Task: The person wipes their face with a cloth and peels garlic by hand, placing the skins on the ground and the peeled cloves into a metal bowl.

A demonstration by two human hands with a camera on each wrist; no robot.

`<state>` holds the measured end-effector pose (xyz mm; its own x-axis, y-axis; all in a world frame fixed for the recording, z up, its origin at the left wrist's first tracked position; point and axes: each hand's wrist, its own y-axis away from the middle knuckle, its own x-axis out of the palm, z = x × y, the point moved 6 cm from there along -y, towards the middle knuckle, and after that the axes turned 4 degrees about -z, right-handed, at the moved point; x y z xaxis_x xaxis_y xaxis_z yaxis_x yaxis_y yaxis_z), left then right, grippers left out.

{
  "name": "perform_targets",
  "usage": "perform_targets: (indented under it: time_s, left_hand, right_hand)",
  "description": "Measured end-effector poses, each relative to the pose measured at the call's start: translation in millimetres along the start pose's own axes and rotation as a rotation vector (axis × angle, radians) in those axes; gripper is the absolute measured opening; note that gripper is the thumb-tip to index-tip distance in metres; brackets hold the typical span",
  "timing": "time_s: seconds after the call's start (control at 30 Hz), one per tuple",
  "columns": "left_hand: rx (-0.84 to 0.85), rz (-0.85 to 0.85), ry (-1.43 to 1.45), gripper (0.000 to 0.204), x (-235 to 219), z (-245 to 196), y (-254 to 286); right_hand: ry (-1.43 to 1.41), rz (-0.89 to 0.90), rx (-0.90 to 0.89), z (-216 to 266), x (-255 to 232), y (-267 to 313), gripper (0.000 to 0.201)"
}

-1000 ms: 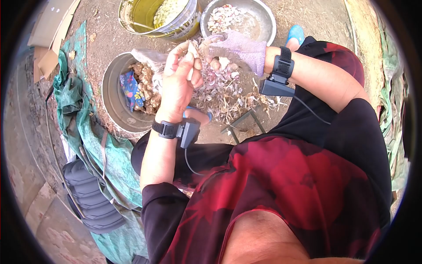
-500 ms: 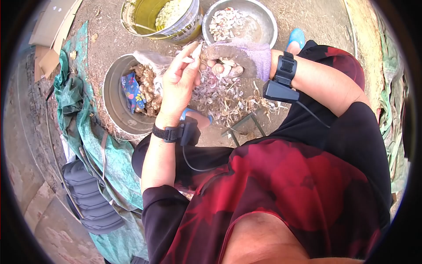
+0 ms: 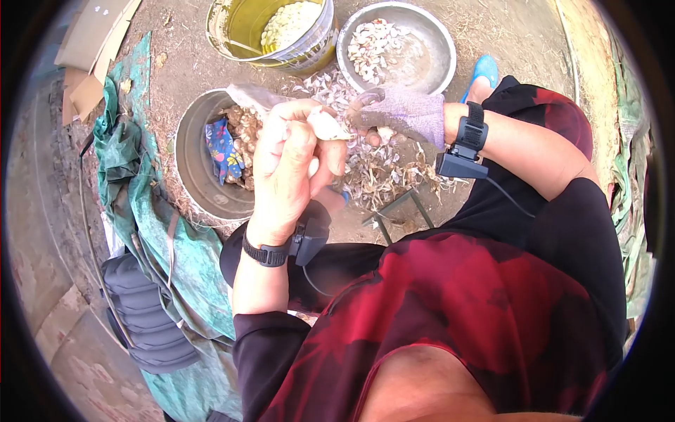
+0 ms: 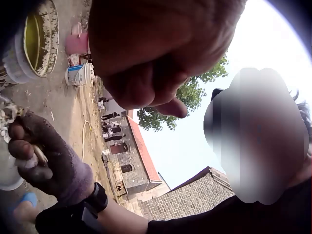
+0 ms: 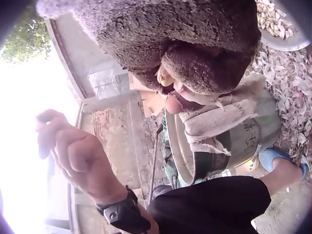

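Note:
My bare left hand (image 3: 285,165) is raised in the head view, pinching a pale garlic clove (image 3: 328,126) between thumb and fingers. Another small white piece (image 3: 313,167) shows between its lower fingers. Close on its right is my right hand (image 3: 401,116), in a soiled lilac knit glove whose fingertips are bare. In the right wrist view the gloved fingers curl round garlic cloves (image 5: 165,78). A pale clove (image 4: 41,155) also shows in that glove in the left wrist view. Below the hands lies a heap of garlic skins (image 3: 373,172).
A metal basin (image 3: 439,74) of cloves and a yellow-lined bucket (image 3: 235,50) of peeled cloves stand ahead. At left, a round bin (image 3: 193,158) holds brown bulbs and a blue patterned cloth (image 3: 223,151). A green metal frame (image 3: 418,207) and crumpled green tarp (image 3: 144,204) lie nearer.
My left hand has drawn back from the glove and come nearer the head camera with the clove. The gloved hand stays over the skins; the whole head view has shifted slightly.

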<state>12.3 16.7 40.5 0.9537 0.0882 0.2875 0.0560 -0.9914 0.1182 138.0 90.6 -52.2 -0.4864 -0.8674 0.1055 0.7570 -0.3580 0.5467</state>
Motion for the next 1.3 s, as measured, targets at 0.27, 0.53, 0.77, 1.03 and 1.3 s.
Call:
perform_targets:
  time_s: [0.27,0.53,0.77,1.03,1.3]
  left_hand:
    - [0.332,0.635,0.47,0.009,71,-94,54]
    - [0.377,0.491,0.932,0.019,83,-84,65]
    - [0.291,0.505,0.713,0.015,72,-93,56]
    - [0.155,0.687,0.565,0.026,65,-87,66]
    - [-0.688,1.042,1.303,0.023,100,-95,68]
  right_hand:
    - [-0.178,0.13,0.0,-17,15,-2,0.02]
    - [-0.072,0.093,0.068,-26,15,-5,0.029]
    - [-0.18,0.08,-0.021,-27,15,-3,0.034]
    - [-0.13,0.1,0.122,-28,16,-2,0.024]
    - [-0.165,0.111,0.079,-31,15,-5,0.025]
